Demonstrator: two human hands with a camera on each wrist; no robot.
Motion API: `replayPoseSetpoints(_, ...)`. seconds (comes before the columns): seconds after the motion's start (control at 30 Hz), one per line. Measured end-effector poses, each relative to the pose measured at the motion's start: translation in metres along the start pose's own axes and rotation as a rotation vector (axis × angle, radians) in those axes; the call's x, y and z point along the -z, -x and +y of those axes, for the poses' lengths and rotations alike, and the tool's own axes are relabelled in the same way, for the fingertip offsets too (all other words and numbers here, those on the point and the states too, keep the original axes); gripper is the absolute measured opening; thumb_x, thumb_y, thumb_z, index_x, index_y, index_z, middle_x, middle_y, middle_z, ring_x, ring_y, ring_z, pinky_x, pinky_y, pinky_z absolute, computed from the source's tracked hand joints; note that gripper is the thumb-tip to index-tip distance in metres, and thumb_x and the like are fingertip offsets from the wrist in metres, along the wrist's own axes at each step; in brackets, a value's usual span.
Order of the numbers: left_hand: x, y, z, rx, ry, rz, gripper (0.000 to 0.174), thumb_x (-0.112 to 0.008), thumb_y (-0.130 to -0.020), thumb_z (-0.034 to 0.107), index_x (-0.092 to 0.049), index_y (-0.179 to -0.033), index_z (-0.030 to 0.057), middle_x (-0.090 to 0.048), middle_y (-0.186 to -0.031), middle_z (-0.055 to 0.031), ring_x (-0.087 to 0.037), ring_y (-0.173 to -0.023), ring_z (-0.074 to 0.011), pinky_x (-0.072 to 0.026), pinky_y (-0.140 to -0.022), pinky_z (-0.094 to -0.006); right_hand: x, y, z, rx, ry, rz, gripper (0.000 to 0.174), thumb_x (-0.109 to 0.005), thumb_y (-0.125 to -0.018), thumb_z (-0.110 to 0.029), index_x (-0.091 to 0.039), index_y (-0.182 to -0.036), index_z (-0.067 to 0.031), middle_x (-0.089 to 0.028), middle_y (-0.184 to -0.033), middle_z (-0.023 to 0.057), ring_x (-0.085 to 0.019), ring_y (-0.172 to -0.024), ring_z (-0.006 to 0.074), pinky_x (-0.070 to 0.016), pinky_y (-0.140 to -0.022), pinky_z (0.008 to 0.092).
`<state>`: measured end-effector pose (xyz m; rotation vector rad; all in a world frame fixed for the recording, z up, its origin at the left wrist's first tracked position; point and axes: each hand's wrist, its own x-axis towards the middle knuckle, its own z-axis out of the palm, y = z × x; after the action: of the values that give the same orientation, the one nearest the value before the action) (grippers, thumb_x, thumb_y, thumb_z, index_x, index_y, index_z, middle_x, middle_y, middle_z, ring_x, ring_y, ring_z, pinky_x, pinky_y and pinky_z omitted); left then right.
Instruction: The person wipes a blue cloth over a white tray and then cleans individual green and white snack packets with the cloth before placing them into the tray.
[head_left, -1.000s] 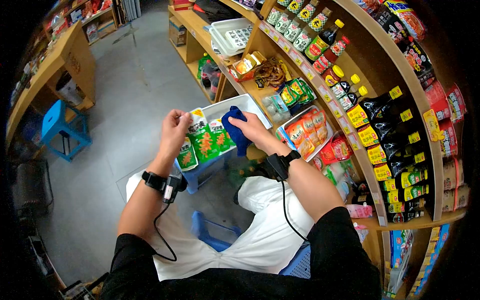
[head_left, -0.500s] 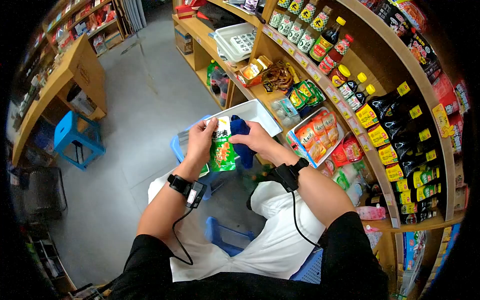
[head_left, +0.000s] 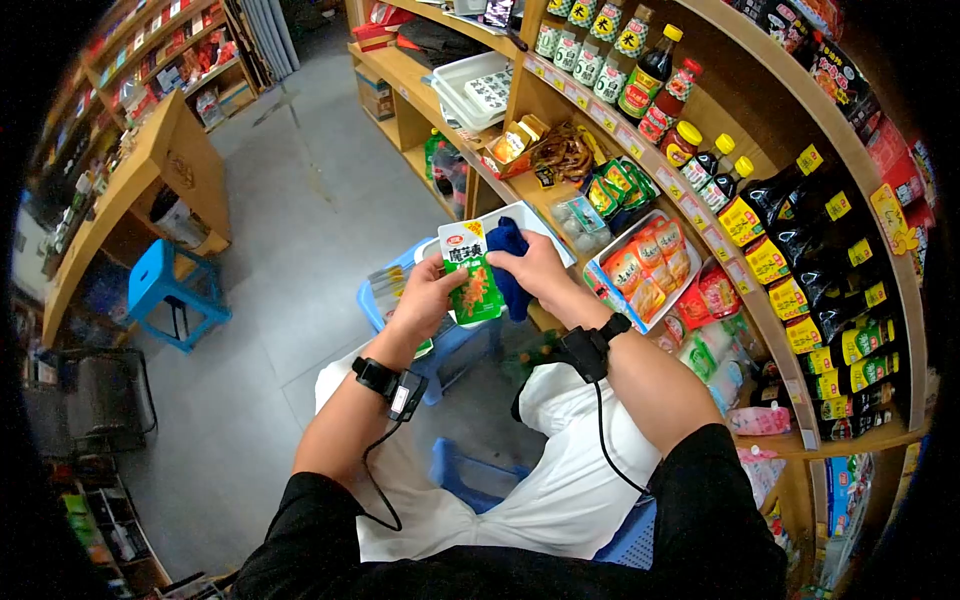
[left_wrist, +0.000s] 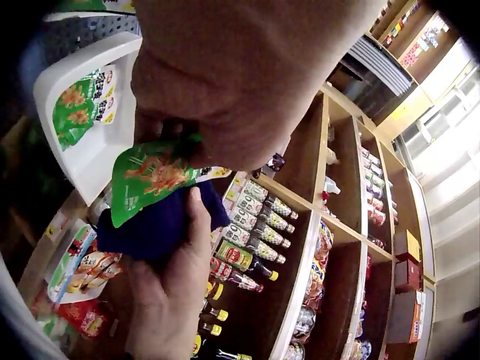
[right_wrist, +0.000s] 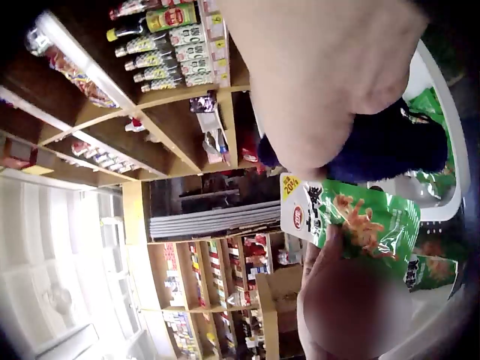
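In the head view my left hand (head_left: 428,292) pinches a green and white snack packet (head_left: 475,292) by its left edge. The packet stands upright, its printed front toward me. My right hand (head_left: 537,268) grips a dark blue cloth (head_left: 511,242) against the packet's right side. In the left wrist view the cloth (left_wrist: 146,229) lies behind the packet (left_wrist: 154,176), bunched in the right hand. Below the hands is a white tray (left_wrist: 90,180) with more green packets (left_wrist: 77,112) in it. The right wrist view shows the left thumb on the packet's (right_wrist: 364,221) face.
A blue stool (head_left: 455,365) stands under the tray. To the right, a wooden shelf holds sauce bottles (head_left: 765,260) and a box of orange packets (head_left: 645,268). Another blue stool (head_left: 170,290) stands on the grey floor (head_left: 290,220) at left.
The left hand has lifted the packet from the others in the tray and brought it right, to the cloth. The right hand keeps holding the cloth, now beside the packet. The head view has shifted.
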<state>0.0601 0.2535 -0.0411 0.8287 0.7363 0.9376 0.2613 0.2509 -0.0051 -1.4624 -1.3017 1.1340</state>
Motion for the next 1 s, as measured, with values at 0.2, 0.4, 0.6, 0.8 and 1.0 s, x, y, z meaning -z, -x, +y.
replayPoseSetpoints(0.2,-0.003,0.001,0.001,-0.057,-0.105,0.085,0.029,-0.059,-0.099,-0.001,-0.062,-0.128,0.0008,-0.072,-0.113,-0.0066,-0.070,-0.094,-0.0148,-0.0585,-0.082,-0.0297,-0.002,-0.023,0.025,0.366,0.079,0.231,0.027,-0.078,-0.085,-0.023,-0.068,-0.096,-0.0005,-0.072,-0.082,0.0146,-0.071,-0.076,0.0286,-0.0537,-0.070,0.0401)
replayPoseSetpoints(0.4,-0.001,-0.001,-0.004,-0.047,-0.086,0.039,0.028,-0.060,-0.099,0.001,-0.063,-0.127,0.0034,-0.072,-0.110,-0.0052,-0.071,-0.094,-0.0140,-0.0598,-0.079,-0.0296,-0.012,0.004,-0.008,0.498,0.383,0.124,0.029,-0.078,-0.082,-0.013,-0.069,-0.106,-0.0009,-0.073,-0.095,0.0175,-0.072,-0.086,0.0309,-0.0550,-0.079,0.0380)
replayPoseSetpoints(0.6,0.006,-0.006,-0.019,-0.039,-0.209,0.018,0.025,-0.058,-0.097,-0.002,-0.063,-0.120,0.0040,-0.071,-0.105,-0.0031,-0.070,-0.088,-0.0133,-0.0582,-0.070,-0.0289,-0.033,0.012,-0.010,0.617,0.463,0.030,0.034,-0.070,-0.076,-0.010,-0.065,-0.109,-0.0033,-0.065,-0.105,0.0205,-0.064,-0.100,0.0443,-0.0529,-0.086,0.0503)
replayPoseSetpoints(0.8,0.010,-0.006,-0.020,-0.055,-0.271,-0.015,0.029,-0.059,-0.095,-0.004,-0.061,-0.123,0.0041,-0.071,-0.106,-0.0037,-0.070,-0.088,-0.0134,-0.0574,-0.071,-0.0281,-0.031,0.014,-0.016,0.595,0.487,0.016,0.041,-0.069,-0.075,-0.009,-0.066,-0.115,-0.0032,-0.065,-0.109,0.0205,-0.064,-0.101,0.0441,-0.0532,-0.087,0.0495)
replayPoseSetpoints(1.0,-0.013,0.015,-0.001,-0.045,-0.213,-0.145,0.045,-0.065,-0.096,-0.003,-0.053,-0.138,0.0050,-0.072,-0.107,-0.0032,-0.069,-0.093,-0.0117,-0.0556,-0.077,-0.0250,-0.007,-0.005,-0.005,0.494,0.560,0.161,0.035,-0.069,-0.076,-0.009,-0.064,-0.110,-0.0037,-0.064,-0.103,0.0203,-0.063,-0.096,0.0437,-0.0518,-0.083,0.0512)
